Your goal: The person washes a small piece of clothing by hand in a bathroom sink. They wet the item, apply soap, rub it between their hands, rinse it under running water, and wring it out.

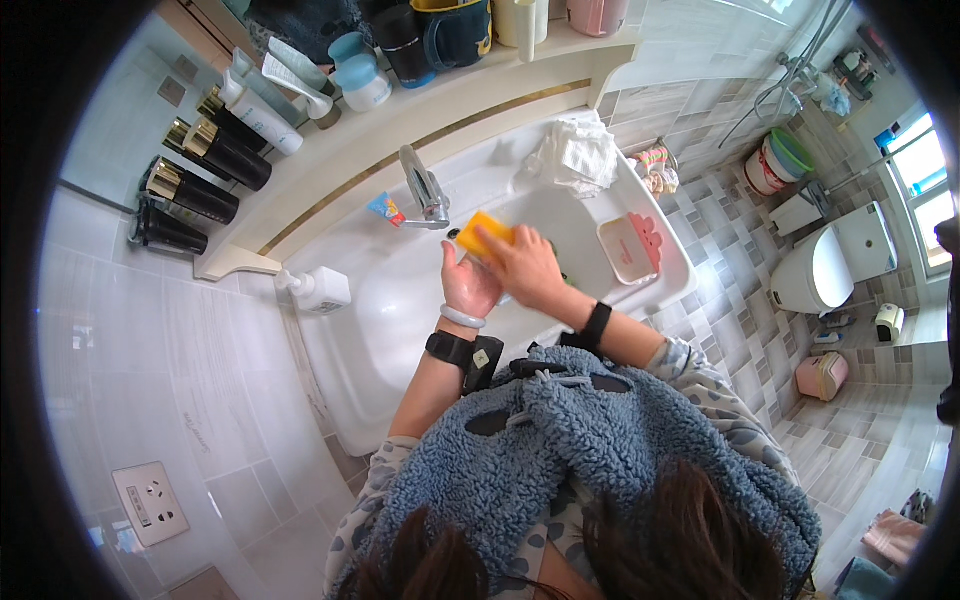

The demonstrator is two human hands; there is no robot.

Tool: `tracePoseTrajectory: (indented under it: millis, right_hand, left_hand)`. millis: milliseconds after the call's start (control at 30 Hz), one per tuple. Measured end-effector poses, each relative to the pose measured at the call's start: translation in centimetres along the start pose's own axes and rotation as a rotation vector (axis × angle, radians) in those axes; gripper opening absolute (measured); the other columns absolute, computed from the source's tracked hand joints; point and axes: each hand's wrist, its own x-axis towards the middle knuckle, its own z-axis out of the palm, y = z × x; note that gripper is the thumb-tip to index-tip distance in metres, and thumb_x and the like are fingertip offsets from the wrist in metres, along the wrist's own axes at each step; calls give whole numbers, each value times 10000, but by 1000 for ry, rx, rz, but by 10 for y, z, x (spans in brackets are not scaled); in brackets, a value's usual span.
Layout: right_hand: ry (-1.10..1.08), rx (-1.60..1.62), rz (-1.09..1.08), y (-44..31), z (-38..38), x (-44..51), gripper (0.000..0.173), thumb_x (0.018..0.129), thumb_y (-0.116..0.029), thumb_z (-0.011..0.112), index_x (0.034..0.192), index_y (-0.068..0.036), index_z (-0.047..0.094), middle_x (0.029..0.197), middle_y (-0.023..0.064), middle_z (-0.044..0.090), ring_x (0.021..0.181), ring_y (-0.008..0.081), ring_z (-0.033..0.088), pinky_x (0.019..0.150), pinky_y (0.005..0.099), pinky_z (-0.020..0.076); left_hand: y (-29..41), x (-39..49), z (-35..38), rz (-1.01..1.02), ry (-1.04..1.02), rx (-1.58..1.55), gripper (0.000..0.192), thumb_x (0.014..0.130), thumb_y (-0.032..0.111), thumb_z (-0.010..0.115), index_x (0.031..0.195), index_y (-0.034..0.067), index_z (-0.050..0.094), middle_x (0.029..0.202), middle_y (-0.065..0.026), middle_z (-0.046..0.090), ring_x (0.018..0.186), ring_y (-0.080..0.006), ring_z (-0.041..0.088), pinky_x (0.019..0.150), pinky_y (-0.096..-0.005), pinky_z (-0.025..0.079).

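My right hand [531, 270] grips a yellow block [484, 234], perhaps a sponge or bar of soap, over the white washbasin [360, 352]. Just below the block is my left hand [469, 285], palm up with its thumb apart; the right hand overlaps it and hides some of its fingers. A chrome faucet [426, 191] stands behind the hands, with a small blue and orange tube [386, 210] beside it. Small green things in the bowl are mostly hidden behind my right hand. A pink and white soap dish [630, 251] rests on the right side of the basin.
A white crumpled cloth [577, 157] lies at the basin's back right corner. The white pump bottle [322, 290] stands on the left rim. Above the basin, a shelf [360, 150] holds bottles, tubes and mugs. Farther right are a toilet [817, 266] and stacked buckets [776, 163].
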Motion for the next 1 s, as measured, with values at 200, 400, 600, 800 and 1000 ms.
tracePoseTrajectory:
  millis: [200,400,600,800,1000]
  right_hand:
    - [39,-23,31,2,3,-4,423,802,-330,499,1213,-239,455,876,145,487,845,284,470,706,375,386]
    - [101,-57,-71,4,-2,3,407,797,-339,495,1189,-234,476,863,139,493,808,286,483,678,384,390]
    - [-1,-85,-153,2,3,-4,395,814,-342,467,1200,-256,457,879,131,495,820,275,494,679,367,392]
    - [-5,357,258,47,19,18,407,858,-349,434,1251,-243,419,882,137,497,794,250,494,699,335,407]
    - [-52,1126,433,71,8,6,447,896,-348,409,1308,-185,350,829,-39,411,702,71,380,647,206,368]
  left_hand:
    - [1,-3,-3,5,-11,-12,808,792,674,140,1309,68,273,1334,-109,313,1224,-255,295,1020,-397,209]
    - [-1,-5,0,45,16,-26,821,792,675,150,1315,50,249,1353,-104,282,1247,-260,251,1037,-398,163]
    - [-1,-5,3,58,-51,24,744,833,611,149,1302,46,267,1339,-122,304,1239,-267,272,1034,-404,184]
    - [1,1,1,-19,22,28,441,907,305,375,1271,58,343,1250,-92,421,1171,-209,373,973,-361,305]
    - [-2,10,-11,361,229,959,429,915,280,370,1280,54,357,1224,-70,408,1108,-147,378,944,-306,291]
